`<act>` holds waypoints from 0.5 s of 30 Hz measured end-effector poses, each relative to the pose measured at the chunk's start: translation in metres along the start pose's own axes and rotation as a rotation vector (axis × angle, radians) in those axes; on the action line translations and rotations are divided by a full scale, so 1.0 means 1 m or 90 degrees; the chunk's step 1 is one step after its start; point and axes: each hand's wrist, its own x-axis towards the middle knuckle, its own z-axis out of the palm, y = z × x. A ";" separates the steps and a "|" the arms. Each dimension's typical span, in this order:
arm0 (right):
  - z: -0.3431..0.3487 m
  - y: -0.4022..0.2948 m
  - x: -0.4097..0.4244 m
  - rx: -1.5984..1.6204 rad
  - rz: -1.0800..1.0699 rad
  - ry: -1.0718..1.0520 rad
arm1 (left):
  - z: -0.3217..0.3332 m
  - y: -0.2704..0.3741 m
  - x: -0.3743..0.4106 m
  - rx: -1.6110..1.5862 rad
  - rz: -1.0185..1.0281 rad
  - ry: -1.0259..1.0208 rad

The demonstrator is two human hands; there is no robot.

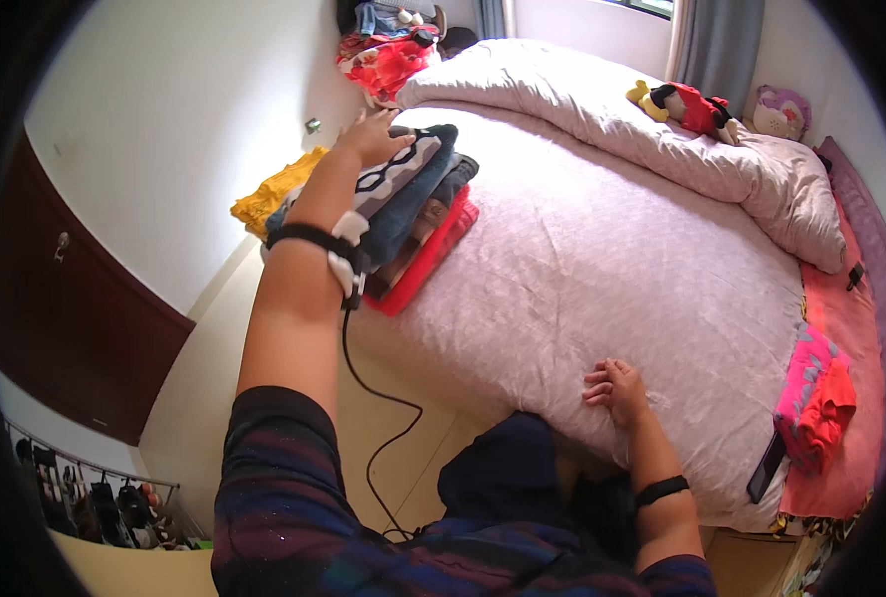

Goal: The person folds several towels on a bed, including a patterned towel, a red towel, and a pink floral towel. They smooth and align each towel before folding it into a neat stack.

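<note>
My left hand [372, 139] is stretched forward over a stack of folded clothes at the left edge of the bed. Its fingers are spread near the top piece, a grey, white and black patterned cloth [406, 166]; the palm side is hidden. Under that lie a dark blue folded garment [402, 213] and, lowest, a red folded cloth [424, 257]. A yellow ruffled garment [279, 190] sits on the wall side, partly behind my forearm. Over the near part of the pale pink bedspread [562, 261] is my right hand [618, 388], fingers loosely curled and holding nothing.
A bunched quilt [622, 127] with a plush toy [686, 108] lies along the far side. At right are a pink and red folded cloth [812, 403] and a dark phone-like slab [766, 469]. A black cable [372, 388] hangs from my left forearm strap.
</note>
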 end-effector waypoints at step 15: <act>-0.009 0.006 0.011 0.059 0.037 -0.027 | 0.107 -0.004 0.041 0.288 -0.316 0.257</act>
